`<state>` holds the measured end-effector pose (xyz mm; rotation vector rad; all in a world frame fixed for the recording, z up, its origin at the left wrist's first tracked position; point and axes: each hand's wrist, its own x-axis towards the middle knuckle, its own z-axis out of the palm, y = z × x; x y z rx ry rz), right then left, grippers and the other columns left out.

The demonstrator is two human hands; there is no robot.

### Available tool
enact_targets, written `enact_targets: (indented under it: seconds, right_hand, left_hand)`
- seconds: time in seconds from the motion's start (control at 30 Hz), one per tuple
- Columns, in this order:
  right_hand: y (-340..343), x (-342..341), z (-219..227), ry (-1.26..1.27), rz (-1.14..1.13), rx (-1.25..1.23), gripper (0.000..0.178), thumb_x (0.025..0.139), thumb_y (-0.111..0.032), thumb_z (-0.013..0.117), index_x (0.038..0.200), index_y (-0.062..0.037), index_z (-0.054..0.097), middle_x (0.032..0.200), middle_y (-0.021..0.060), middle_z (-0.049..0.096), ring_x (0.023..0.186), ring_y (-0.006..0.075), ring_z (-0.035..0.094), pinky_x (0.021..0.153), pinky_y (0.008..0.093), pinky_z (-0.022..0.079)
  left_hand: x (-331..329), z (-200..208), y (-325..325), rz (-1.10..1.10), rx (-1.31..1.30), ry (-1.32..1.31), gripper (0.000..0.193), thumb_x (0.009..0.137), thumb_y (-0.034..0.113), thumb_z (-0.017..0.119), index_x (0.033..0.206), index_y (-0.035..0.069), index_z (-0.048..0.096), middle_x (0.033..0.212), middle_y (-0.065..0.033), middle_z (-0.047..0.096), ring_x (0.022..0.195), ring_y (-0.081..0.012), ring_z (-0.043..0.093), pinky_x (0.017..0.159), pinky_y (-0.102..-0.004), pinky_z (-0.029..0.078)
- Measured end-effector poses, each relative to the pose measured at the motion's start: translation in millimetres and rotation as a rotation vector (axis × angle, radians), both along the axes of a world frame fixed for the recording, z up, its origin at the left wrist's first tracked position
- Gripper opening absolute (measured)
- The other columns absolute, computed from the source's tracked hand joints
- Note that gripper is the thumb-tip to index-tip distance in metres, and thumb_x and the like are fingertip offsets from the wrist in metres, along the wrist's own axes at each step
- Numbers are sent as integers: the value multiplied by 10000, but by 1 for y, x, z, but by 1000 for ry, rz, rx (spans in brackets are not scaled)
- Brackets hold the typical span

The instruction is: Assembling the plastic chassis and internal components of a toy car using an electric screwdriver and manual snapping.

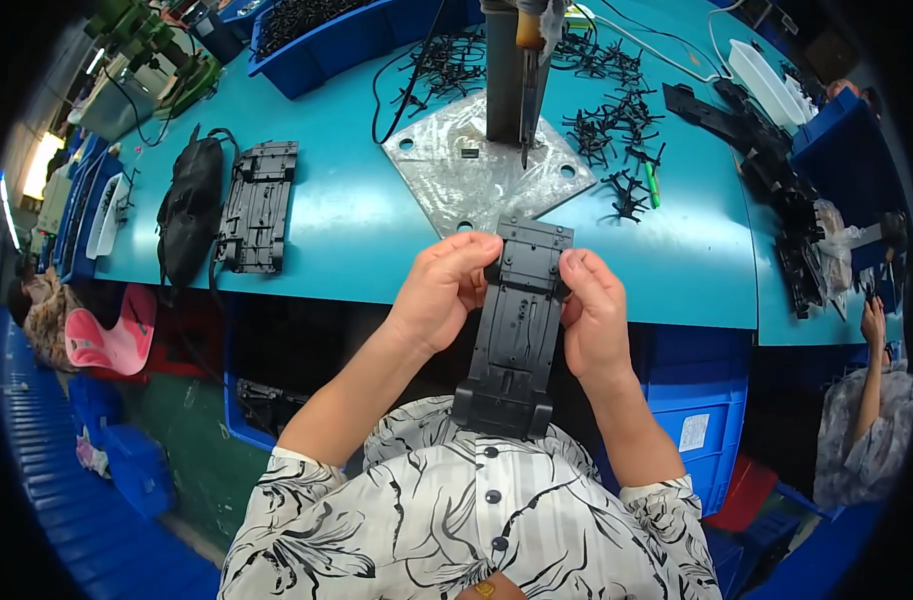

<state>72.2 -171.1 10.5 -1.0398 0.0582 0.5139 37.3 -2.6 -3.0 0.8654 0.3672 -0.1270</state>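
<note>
A long black plastic chassis plate (522,320) is held between my two hands, its near end close to my shirt front. My left hand (445,285) grips its far left edge, thumb on top. On the opposite edge my right hand (594,310) pinches it, with fingers curled beneath and partly hidden. Just beyond the plate's far end lies a scratched metal base plate (447,160), carrying an upright post (504,90). In front of that post a pointed metal tool with an amber handle (529,70) hangs tip down.
On the teal table (357,230), another black chassis plate (260,205) lies left beside a dark shell-shaped part (190,205). Several small black branched parts (602,125) are scattered at the back. A blue bin (327,50) stands behind; a co-worker's hand (874,325) shows far right.
</note>
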Motion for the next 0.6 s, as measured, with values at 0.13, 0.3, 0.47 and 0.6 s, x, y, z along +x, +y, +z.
enact_targets:
  seconds: [0.13,0.3,0.47,0.6]
  right_hand:
    - [4,14,-7,-26,-36,-59,198,936,-266,542,893,-79,591,739,-49,551,542,4,424,468,171,289]
    - [5,31,-4,-53,-12,-62,215,939,-277,540,913,-71,596,753,-43,568,513,-2,408,434,162,269]
    - [12,41,4,-37,-55,-46,220,942,-263,540,946,-50,596,790,-29,593,533,-4,450,445,150,314]
    - [12,48,3,-58,-45,-34,234,942,-265,538,957,-39,593,810,-8,606,565,11,498,467,157,363]
  left_hand:
    - [17,-1,4,-18,6,-8,153,901,220,596,901,67,614,751,23,609,599,-45,531,549,-209,435]
    - [33,11,4,-31,-8,-14,199,910,237,584,933,43,622,801,-6,640,641,-61,576,592,-233,499]
    - [45,12,10,-32,-29,-12,214,916,249,578,947,44,628,818,-16,646,662,-60,591,621,-234,519]
    - [49,19,9,-2,-38,2,207,919,245,574,939,47,630,811,-10,645,656,-56,588,613,-225,516]
